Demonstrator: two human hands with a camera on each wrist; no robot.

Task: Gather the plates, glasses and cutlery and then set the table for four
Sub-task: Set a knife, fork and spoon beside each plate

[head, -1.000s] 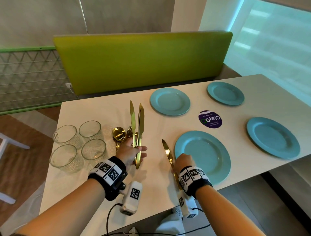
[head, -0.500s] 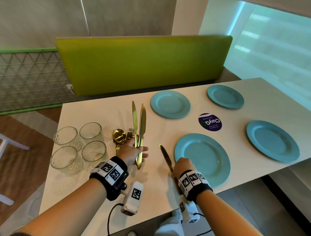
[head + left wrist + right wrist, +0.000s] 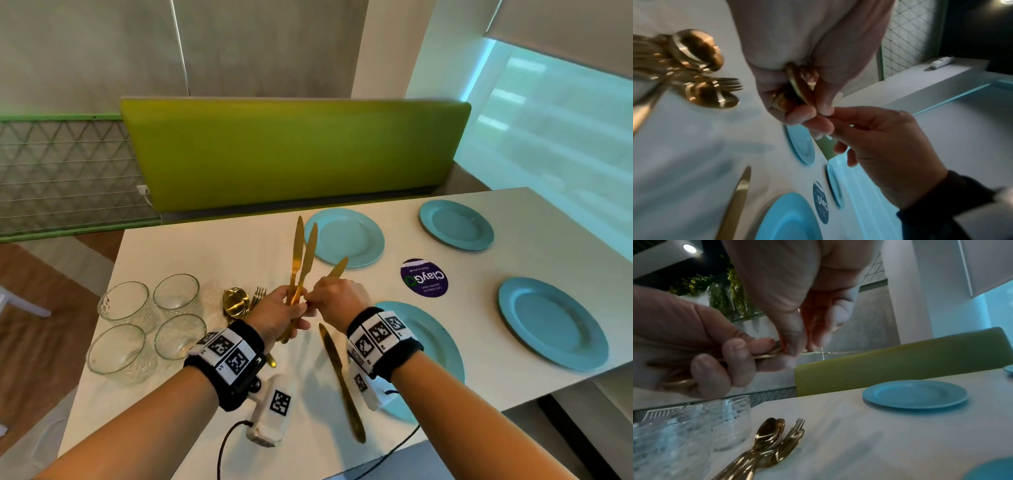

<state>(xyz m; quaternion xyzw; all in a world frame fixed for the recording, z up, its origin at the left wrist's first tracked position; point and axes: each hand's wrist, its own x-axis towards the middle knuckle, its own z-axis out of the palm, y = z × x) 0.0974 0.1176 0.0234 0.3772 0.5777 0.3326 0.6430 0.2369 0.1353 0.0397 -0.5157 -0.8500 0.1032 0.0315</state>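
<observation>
Having left one knife flat on the table beside the near plate, the right hand now pinches another from the bundle of knives gripped upright by the left hand, likely for the next setting.

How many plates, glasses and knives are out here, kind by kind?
Blue plates: 4
Glasses: 4
Gold knives: 4 (1 laid down, 3 held)
Total: 12
The piled spoons and forks are too bunched to count.
</observation>
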